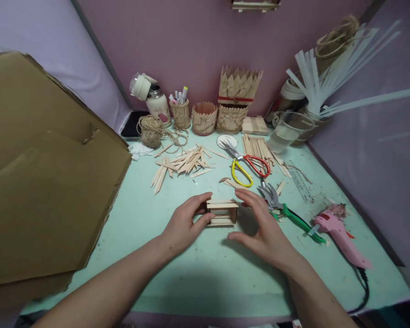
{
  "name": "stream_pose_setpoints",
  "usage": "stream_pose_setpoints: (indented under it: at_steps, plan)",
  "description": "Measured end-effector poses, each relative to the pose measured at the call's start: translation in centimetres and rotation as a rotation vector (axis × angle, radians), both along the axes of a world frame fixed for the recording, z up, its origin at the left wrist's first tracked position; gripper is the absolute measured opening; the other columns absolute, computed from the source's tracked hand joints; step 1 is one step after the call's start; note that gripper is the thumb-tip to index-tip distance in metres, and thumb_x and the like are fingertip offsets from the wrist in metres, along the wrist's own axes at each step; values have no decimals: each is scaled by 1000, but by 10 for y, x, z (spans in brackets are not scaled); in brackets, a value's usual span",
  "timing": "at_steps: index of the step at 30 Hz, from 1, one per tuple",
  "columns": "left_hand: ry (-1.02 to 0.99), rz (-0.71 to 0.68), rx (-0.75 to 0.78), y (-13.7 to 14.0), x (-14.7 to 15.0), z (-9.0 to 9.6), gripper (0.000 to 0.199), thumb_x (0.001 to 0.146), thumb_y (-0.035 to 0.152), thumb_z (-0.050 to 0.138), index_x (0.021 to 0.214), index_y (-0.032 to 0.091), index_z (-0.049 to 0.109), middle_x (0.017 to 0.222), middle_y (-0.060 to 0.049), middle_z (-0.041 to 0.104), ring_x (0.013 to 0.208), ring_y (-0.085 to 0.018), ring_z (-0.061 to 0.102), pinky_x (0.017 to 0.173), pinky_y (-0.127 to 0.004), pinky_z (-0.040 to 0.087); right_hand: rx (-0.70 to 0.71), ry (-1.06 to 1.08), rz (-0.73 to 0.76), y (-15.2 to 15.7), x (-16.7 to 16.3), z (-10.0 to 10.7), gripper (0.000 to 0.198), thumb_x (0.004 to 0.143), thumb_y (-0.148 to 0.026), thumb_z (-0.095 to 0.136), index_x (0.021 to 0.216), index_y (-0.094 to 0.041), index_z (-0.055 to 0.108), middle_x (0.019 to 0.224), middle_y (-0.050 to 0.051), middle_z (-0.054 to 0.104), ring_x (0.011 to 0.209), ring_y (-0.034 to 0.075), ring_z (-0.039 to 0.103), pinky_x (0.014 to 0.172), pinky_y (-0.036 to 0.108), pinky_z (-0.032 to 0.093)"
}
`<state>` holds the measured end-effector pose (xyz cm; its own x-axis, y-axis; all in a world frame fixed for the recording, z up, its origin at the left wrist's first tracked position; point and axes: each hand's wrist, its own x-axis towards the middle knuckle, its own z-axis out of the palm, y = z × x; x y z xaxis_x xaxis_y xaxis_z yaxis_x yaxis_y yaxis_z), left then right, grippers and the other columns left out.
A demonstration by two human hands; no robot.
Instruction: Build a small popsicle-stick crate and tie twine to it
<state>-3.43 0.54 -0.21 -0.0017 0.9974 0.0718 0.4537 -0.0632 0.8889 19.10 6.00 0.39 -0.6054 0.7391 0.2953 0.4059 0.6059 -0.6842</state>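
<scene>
Our rack (222, 206) sits nearer us than the scissors (238, 155). Our left hand (183, 222) pinches its left end; our right hand (267, 231), also this side of the scissors, is spread just beside it.

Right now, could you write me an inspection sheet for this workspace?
Surface: pale green tabletop, with scattered specks.
Item in hand: small wooden frame, gaps between its slats.
Clutter: loose wooden sticks, scissors, pruners, pink glue gun.
Grip: left hand holds the frame's left end; right hand open around its right side, contact unclear.
Cables: one dark cord from the glue gun.
Surroundings: purplish back wall; large cardboard sheet at left.
</scene>
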Motion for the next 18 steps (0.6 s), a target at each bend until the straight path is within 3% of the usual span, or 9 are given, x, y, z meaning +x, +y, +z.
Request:
stream_pose_setpoints:
  at_steps: [2,4,11,18]
  plan:
    - [-109,46,-73,1,0,4,43,87,36,63,127,19,59,124,-11,66,107,-22,66,93,-38,56,-52,-58,53,-1,1,-1,100,70,-48,81,150,-31,24,153,14,35,142,33,33,111,54,38]
    - [-211,75,-140,2,0,8,41,86,37,64,122,18,61,116,-11,69,104,-22,67,91,-37,56,-91,-67,61,-2,2,-1,104,70,-46,81,151,-32,18,155,13,31,143,32,30,112,53,37]
    - [-419,61,-277,3,0,13,40,83,39,68,115,16,62,96,-8,72,93,-20,68,88,-38,55,-151,2,20,-2,2,2,81,76,-32,76,144,-30,31,146,12,41,134,29,43,108,49,43]
    - [-432,17,-292,3,-2,14,34,86,39,65,113,18,64,98,-7,71,94,-19,67,86,-36,54,-270,94,36,-1,-2,8,57,77,-22,73,128,-27,48,129,8,56,118,23,57,100,40,49]
